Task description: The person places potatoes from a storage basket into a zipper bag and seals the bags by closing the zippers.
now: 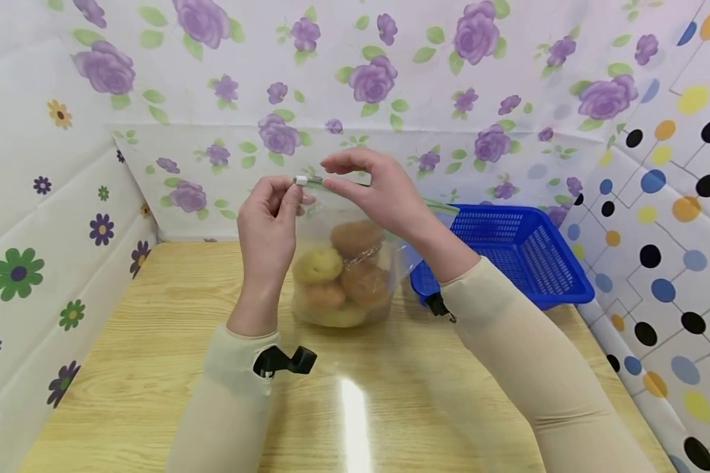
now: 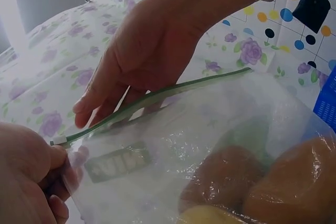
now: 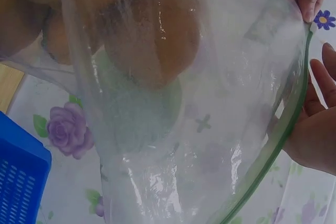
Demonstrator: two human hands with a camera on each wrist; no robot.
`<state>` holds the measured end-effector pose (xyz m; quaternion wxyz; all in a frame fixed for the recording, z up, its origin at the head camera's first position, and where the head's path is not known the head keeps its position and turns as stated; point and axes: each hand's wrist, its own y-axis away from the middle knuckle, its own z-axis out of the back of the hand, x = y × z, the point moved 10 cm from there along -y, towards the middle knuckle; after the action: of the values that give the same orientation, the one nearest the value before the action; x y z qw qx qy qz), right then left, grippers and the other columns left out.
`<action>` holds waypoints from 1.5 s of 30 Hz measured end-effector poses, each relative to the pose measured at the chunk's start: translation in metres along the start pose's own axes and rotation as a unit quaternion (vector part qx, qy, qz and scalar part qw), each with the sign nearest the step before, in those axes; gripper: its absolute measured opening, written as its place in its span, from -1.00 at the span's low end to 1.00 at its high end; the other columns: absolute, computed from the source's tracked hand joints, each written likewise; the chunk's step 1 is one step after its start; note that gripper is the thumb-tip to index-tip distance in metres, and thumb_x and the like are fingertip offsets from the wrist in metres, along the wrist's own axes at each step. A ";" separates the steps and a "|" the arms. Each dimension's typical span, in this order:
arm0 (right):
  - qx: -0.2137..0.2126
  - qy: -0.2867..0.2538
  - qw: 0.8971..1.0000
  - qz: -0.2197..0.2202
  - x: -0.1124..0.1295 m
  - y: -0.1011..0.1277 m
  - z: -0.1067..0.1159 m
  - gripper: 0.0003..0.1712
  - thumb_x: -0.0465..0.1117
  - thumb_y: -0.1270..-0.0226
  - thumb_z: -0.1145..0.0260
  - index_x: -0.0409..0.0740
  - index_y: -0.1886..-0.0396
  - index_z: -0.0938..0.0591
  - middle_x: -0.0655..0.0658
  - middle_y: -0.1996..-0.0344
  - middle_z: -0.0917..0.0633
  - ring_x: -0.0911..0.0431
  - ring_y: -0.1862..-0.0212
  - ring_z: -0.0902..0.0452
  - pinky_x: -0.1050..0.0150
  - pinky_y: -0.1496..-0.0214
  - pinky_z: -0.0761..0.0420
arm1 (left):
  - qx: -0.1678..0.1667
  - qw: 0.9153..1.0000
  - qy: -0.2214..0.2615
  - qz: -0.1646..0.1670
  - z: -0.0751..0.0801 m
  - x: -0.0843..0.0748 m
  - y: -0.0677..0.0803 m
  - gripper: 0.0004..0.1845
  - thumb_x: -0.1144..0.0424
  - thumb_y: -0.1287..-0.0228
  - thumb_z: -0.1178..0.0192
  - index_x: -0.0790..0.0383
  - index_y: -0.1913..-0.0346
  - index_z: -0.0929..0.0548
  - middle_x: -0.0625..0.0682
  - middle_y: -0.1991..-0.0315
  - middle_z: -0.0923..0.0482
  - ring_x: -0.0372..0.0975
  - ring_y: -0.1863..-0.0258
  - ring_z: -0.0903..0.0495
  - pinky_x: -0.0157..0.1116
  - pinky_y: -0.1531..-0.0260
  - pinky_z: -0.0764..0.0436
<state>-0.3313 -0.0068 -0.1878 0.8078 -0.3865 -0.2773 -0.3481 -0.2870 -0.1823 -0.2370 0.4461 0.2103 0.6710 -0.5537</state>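
A clear zip bag with a green seal strip stands on the table, bulging with several round, potato-like pieces, some yellow and some orange-brown. My left hand pinches the bag's top left corner, right at the white slider. Just right of it, my right hand is at the strip with thumb and fingers apart and fairly straight. In the left wrist view those fingers reach along the far side of the strip toward the slider. A printed label shows on the film below.
A blue plastic basket stands at the right behind my right forearm, partly overlapped by the bag's edge. Under everything is a wood-grain table. Flowered and dotted sheets enclose the back and both sides.
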 end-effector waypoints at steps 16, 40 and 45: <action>0.034 0.028 0.999 0.004 0.008 -0.011 -0.008 -0.68 -0.11 -0.61 -0.46 -0.07 -0.24 -0.82 0.06 -0.12 -0.79 0.17 -0.24 -0.64 0.13 -0.36 -0.57 | 0.004 1.000 0.004 -0.019 -0.008 -0.008 0.001 -0.84 0.32 -0.63 -0.31 0.40 0.02 -0.75 0.18 0.26 -0.84 -0.19 0.34 -0.72 -0.30 0.22 -0.67; 0.064 0.057 0.996 -0.017 0.012 -0.017 -0.022 -0.85 -0.14 -0.65 -0.41 -0.07 -0.01 -0.83 0.03 0.02 -0.79 0.16 -0.14 -0.64 0.16 -0.32 -0.55 | -0.007 0.999 0.001 -0.037 -0.004 -0.010 0.005 -0.83 0.29 -0.64 -0.30 0.40 0.03 -0.74 0.18 0.29 -0.84 -0.24 0.40 -0.72 -0.36 0.29 -0.66; 0.072 0.058 0.995 -0.023 0.012 -0.017 -0.023 -0.85 -0.14 -0.66 -0.40 -0.07 -0.01 -0.82 0.02 0.02 -0.78 0.16 -0.13 -0.64 0.16 -0.31 -0.55 | -0.007 0.999 0.001 -0.040 -0.002 -0.009 0.006 -0.82 0.29 -0.64 -0.30 0.40 0.03 -0.74 0.18 0.29 -0.84 -0.25 0.40 -0.72 -0.34 0.30 -0.66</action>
<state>-0.3330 -0.0375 -0.1852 0.8400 -0.3002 -0.2631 -0.3674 -0.2787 -0.1765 -0.2330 0.4247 0.1803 0.6833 -0.5659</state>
